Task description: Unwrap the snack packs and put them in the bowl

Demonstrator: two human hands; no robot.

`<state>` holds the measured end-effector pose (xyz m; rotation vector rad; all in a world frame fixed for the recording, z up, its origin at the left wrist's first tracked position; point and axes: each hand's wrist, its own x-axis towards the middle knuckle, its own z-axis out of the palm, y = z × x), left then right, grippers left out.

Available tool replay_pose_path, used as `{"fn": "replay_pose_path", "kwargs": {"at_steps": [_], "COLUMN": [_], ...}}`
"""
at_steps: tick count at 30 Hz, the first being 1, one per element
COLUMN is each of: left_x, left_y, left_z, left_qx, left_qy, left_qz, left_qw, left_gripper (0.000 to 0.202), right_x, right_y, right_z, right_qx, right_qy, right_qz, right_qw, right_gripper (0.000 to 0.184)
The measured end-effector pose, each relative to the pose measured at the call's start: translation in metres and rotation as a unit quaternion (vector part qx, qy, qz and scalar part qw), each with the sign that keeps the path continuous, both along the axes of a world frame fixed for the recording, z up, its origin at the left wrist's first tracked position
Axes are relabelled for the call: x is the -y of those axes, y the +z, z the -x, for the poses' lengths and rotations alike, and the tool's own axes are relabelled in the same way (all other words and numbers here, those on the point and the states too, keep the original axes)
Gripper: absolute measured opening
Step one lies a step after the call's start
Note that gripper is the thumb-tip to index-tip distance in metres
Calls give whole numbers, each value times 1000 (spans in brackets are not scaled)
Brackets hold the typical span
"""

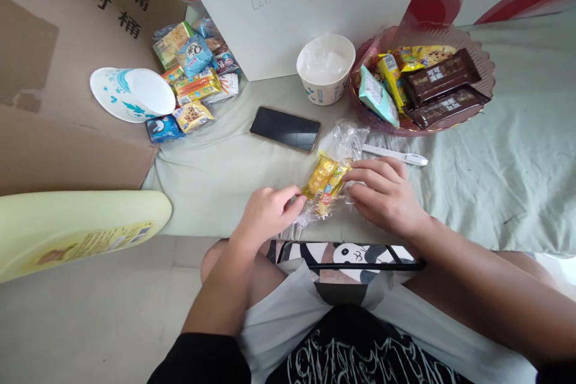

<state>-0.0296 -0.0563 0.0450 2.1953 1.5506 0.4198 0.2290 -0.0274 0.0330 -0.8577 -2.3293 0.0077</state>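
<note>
On the cloth (216, 177), yellow snacks (321, 176) sit together, plastic (344, 139) still loose, left hand (269, 211) and right hand (386, 197) at their edges, grip unclear.

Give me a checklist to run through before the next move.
1. Small glossy yellow snack packets between both hands: ok.
2. Left grip pinching them firmly: cannot tell.
3. Right grip pinching them firmly: cannot tell.
4. Crumpled clear plastic film apart from the packets: not ok, bunched against them.
5. Black rectangular phone clear of both hands: ok.
6. Slim white stick-like object free of right grip: cannot tell, very close.
</note>
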Motion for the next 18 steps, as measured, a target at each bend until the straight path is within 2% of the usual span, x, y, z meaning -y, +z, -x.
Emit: {"fn": "replay_pose_path", "kwargs": {"at_steps": [3,6,9,12,15,18], "left_x": [-4,-9,-14,-15,-14,-13], "left_y": [-3,-9,-14,-16,-14,-11], "left_z": [0,-10,-25,-32,-30,-25], "left_qx": [52,107,77,34,74,178], "left_qy": [70,125,70,24,40,82], "left_qz": [26,10,15,33,73,132], "left_qw": [996,986,994,999,994,972], "left_gripper": [21,20,33,39,36,32], "right_x": [-2,4,10,13,14,14], "right_y": [-1,-4,-6,-7,-8,-7], "right_z": [0,4,9,10,9,9], "right_qx": [15,55,68,58,49,31], "right_qy": [-5,20,42,47,64,80], "right_qz": [-14,20,51,43,28,15], "right_qw": [1000,998,995,996,996,996], "right_gripper": [26,27,24,22,21,22]}}
